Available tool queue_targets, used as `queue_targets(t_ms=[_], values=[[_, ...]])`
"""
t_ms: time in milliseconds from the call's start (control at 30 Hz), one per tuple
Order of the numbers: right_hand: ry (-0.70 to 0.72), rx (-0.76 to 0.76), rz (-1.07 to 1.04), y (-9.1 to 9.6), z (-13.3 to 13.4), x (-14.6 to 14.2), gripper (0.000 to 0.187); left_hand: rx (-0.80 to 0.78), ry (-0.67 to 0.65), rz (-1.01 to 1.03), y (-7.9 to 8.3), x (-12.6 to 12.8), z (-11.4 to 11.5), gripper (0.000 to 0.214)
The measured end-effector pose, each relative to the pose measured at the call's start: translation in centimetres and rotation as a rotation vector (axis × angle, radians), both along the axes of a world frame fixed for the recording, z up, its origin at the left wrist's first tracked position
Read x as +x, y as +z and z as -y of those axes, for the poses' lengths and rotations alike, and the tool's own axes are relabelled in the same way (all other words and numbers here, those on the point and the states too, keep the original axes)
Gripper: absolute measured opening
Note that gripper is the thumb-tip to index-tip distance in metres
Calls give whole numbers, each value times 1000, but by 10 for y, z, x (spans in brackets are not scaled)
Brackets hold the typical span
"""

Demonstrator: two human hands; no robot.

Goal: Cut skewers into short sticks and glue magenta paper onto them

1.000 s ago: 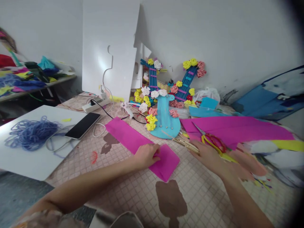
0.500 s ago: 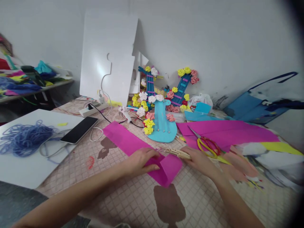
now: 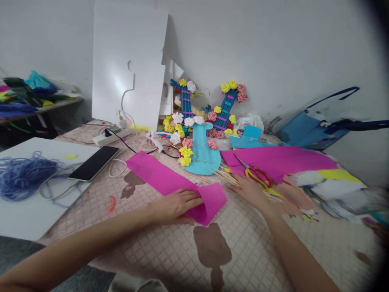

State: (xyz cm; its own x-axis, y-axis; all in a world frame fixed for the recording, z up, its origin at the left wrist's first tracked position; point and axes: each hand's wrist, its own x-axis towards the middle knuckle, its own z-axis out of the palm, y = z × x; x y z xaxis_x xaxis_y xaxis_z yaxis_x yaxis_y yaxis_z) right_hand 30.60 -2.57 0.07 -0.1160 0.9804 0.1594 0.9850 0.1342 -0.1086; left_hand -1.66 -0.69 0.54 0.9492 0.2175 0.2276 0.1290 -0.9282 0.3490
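Note:
My left hand lies on a long magenta paper strip, fingers stretched out together and pressing it to the table. The strip's near right end is folded over and stands up in a loose curl beside my fingertips. My right hand is closed on a bundle of thin wooden sticks, low at the table to the right of the curl. Its fingertips are partly hidden. Right behind that hand lie red and yellow scissors, their blades over magenta paper.
A blue guitar-shaped craft with paper flowers stands behind the strip, near a glue gun. A phone and tangled blue yarn rest on a white board to the left. Paper scraps lie at right.
My left hand has flattened from a thumb-and-finger hold onto the strip. My right hand has lowered the stick bundle toward the table. The whole view has shifted slightly.

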Motion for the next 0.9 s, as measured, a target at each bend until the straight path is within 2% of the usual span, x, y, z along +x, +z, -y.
queue_targets(t_ms=[167, 367, 467, 600, 700, 800, 900], values=[[90, -15, -15, 1, -3, 6, 33, 4, -190, 18, -2, 20, 15, 55], [111, -17, -8, -4, -5, 13, 30, 119, -143, 27, -13, 32, 23, 37], [99, -22, 20, -5, -2, 11, 29, 220, -151, 45, -12, 38, 29, 21], [96, -34, 44, -4, 1, 12, 38, 344, -169, 71, -9, 42, 34, 19], [44, -18, 55, -5, 0, 20, 33, 385, -178, 103, -9, 42, 33, 17], [-69, 41, 59, -8, -4, 29, 25, 405, -191, 127, -10, 41, 30, 17], [-125, 93, 46, -10, -7, 31, 27, 392, -209, 147, -7, 38, 28, 18]])
